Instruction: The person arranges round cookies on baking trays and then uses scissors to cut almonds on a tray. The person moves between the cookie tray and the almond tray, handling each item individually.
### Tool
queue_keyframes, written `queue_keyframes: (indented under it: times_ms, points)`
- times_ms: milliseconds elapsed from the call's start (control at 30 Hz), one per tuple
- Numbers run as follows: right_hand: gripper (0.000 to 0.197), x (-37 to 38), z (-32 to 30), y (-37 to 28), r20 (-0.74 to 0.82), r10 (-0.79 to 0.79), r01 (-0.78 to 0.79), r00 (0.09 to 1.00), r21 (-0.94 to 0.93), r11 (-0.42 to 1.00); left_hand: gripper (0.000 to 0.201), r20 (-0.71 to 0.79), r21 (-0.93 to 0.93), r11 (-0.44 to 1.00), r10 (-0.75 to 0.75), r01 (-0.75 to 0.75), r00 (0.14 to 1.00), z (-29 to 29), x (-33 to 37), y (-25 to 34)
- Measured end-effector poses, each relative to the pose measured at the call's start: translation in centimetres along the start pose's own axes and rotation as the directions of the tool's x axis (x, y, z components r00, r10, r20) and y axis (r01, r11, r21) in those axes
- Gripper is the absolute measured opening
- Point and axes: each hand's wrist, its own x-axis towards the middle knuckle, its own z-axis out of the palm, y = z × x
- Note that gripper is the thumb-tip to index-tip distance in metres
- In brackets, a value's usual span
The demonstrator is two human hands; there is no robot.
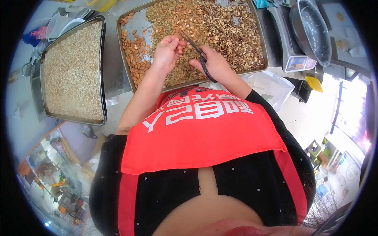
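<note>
Dark scissors (193,45) are in my right hand (214,65), its thumb and fingers at the handles. Their blades point up and left, the tips close to the fingers of my left hand (167,54). That hand is pinched closed; whatever is between its fingertips is too small and covered to make out. Both hands are above a large metal baking tray (125,65). Whole almonds (138,65) lie along its left side. Cut almond pieces (177,21) and greenish seeds spread through the middle, and chopped walnuts (240,35) fill the right.
Left of the nuts, another baking tray (104,78) holds a layer of pale oat flakes (73,72). A scale (289,47) with a metal bowl (311,31) stands to the right. A clear plastic bag (271,86) is below the nut tray's right corner. Bowls (59,25) sit far left.
</note>
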Motion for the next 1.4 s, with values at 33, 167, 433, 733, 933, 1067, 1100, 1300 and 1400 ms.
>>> queue_keyframes:
  times_ms: [33, 167, 433, 733, 933, 1067, 1100, 1300, 1400]
  points:
    - [0.051, 0.0, -0.2, -0.2, -0.017, -0.011, 0.011, 1.0, -0.031, 0.999, 0.01, 0.038, -0.014, 0.999, 0.037, -0.037, 0.999, 0.0, 0.0, -0.1]
    - [0.056, -0.2, -0.8, -0.8, -0.075, -0.078, 0.068, 0.994, -0.127, 0.99, 0.009, 0.184, -0.132, 0.986, 0.13, -0.106, 0.974, 0.0, 0.0, -0.1]
    - [0.057, -0.4, -1.9, -1.9, -0.184, -0.235, 0.185, 0.954, -0.251, 0.95, 0.01, 0.283, -0.276, 0.952, 0.21, -0.13, 0.936, 0.6, -0.9, 0.4]
    - [0.052, -0.7, -2.9, -3.4, -0.256, -0.332, 0.232, 0.908, -0.353, 0.906, 0.009, 0.357, -0.222, 0.929, 0.359, -0.295, 0.862, 0.6, -1.9, 1.0]
    - [0.052, -0.7, -3.4, -3.7, -0.316, -0.425, 0.308, 0.848, -0.358, 0.881, 0.009, 0.398, -0.147, 0.907, 0.419, -0.394, 0.816, 1.3, -3.4, 2.3]
    - [0.049, -0.8, -3.9, -4.3, -0.327, -0.43, 0.309, 0.841, -0.362, 0.88, 0.009, 0.378, -0.088, 0.899, 0.43, -0.43, 0.82, 1.8, -4.0, 2.9]
    - [0.048, -0.8, -3.9, -4.4, -0.328, -0.421, 0.299, 0.846, -0.362, 0.883, 0.009, 0.367, -0.07, 0.896, 0.433, -0.439, 0.824, 1.9, -4.1, 3.0]
    - [0.043, -0.7, -2.7, -3.1, -0.267, -0.339, 0.247, 0.902, -0.326, 0.913, 0.01, 0.316, -0.043, 0.943, 0.327, -0.331, 0.89, 1.1, -3.1, 2.0]
    - [0.042, -0.7, -2.0, -2.7, -0.214, -0.225, 0.158, 0.951, -0.291, 0.944, 0.01, 0.22, 0.063, 0.965, 0.234, -0.253, 0.947, 0.6, -2.4, 1.2]
